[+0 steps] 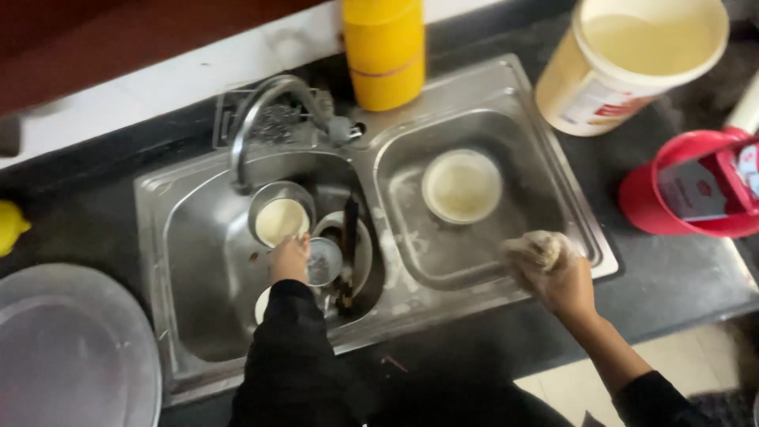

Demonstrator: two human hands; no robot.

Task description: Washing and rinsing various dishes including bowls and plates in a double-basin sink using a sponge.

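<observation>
A steel double sink (pixel 490 277) is sitting in a dark desk (pixel 672 277). The left hand (pixel 290 258) is reaching into the left basin, its grip closing on a small steel cup (pixel 324 261). The right hand (pixel 557 273) is gripping a soapy sponge (pixel 534 249) over the right basin's front edge, near a cream bowl (pixel 462 187).
</observation>
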